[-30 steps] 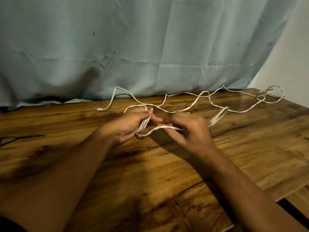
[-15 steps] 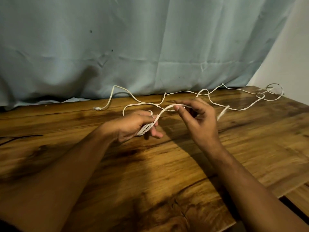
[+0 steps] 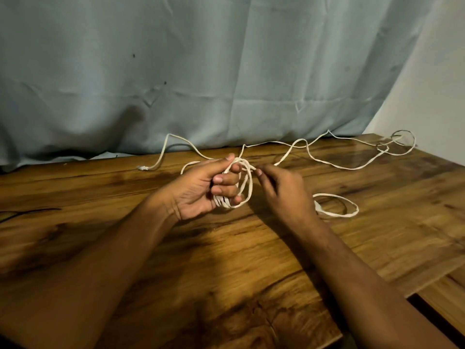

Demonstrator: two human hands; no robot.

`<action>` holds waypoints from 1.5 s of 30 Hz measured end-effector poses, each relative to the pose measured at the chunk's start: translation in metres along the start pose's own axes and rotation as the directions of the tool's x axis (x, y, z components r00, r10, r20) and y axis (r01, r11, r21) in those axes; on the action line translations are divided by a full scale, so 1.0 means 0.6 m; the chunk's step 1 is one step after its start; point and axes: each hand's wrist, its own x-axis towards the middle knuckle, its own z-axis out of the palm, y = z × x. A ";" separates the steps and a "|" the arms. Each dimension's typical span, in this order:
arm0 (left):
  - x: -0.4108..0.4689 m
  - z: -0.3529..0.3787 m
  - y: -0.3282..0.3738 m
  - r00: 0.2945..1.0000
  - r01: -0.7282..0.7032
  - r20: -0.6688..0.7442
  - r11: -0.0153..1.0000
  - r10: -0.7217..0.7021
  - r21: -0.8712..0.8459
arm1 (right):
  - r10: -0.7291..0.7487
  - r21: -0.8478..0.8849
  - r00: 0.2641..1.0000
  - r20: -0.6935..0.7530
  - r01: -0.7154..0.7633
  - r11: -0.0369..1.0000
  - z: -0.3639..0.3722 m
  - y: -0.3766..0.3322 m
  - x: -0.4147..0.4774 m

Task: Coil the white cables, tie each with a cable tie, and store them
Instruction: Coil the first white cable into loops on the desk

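wooden table (image 3: 251,260), pale blue curtain (image 3: 201,71), white wall (image 3: 437,96)

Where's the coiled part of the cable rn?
Head view, centre: the coil is held in the left hand, with the right hand pinching its top strand.

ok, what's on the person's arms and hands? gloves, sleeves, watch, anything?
Nothing worn that shows. Left hand and right hand are bare: no gloves, no rings visible. Left forearm and right forearm are bare down to the frame edge, with no sleeve, watch or band in view. Nails look short and unpainted, though the picture is slightly blurred.
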 end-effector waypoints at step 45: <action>-0.001 -0.015 -0.001 0.967 0.042 -0.207 0.715 0.146 0.698 | -0.183 0.179 0.895 -0.408 0.275 0.945 -0.036 -0.023 -0.006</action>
